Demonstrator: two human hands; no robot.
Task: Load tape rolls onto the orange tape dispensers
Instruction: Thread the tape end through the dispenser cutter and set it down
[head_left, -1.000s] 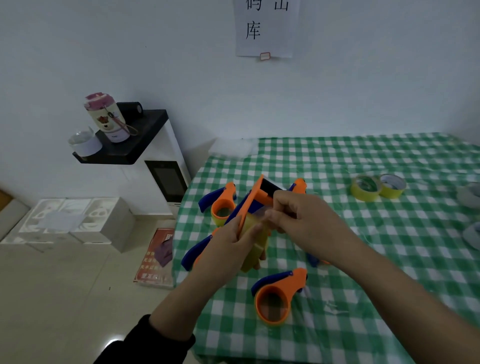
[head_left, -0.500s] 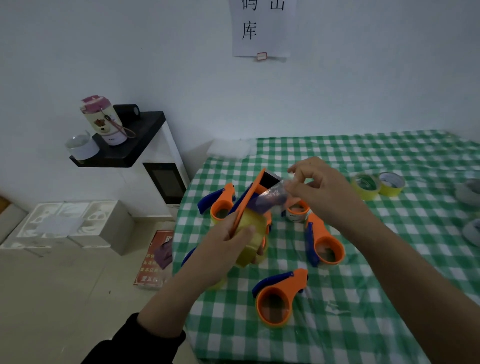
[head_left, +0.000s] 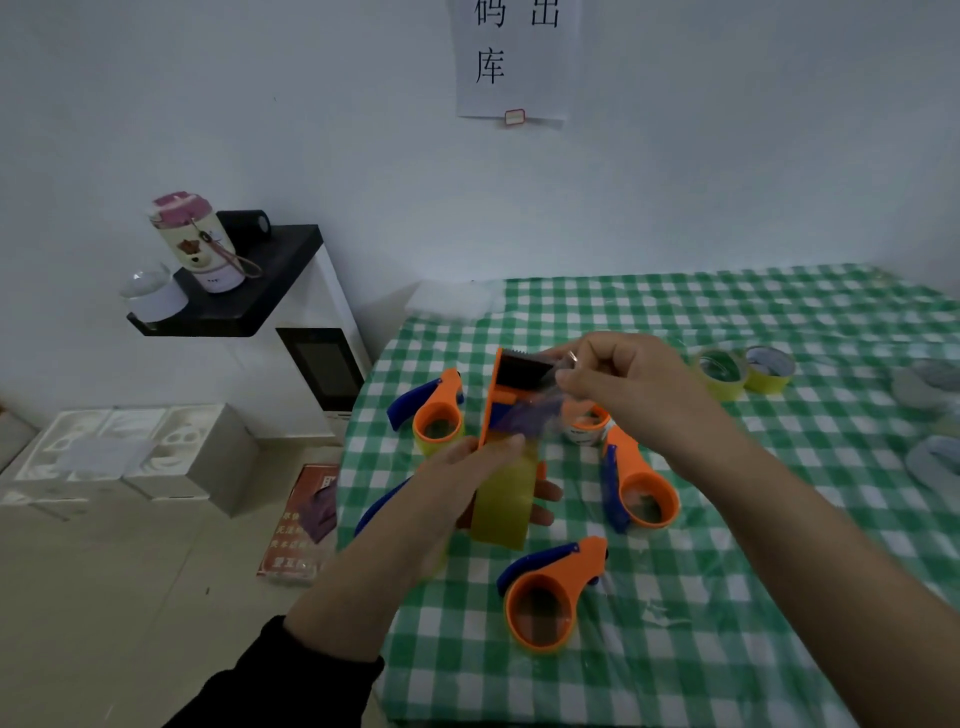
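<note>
Lifted tape end (head_left: 530, 415) farther toward cutter (head_left: 524, 364) at 12 o'clock of tape roll (head_left: 506, 504), pinched in right hand (head_left: 634, 384); gripping orange dispenser (head_left: 497, 402) in left hand (head_left: 457, 493) above worktop (head_left: 727, 519); may fold and self-stick if slackened.

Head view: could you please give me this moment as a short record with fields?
Left hand: grips the held dispenser above the table
Tape roll: yellow, mounted on the held dispenser
Right hand: pinches the clear tape end by the cutter
Nearest dispenser: lying on the checked cloth, ring looks empty
Spare rolls: two yellow ones, side by side at the far right
</note>
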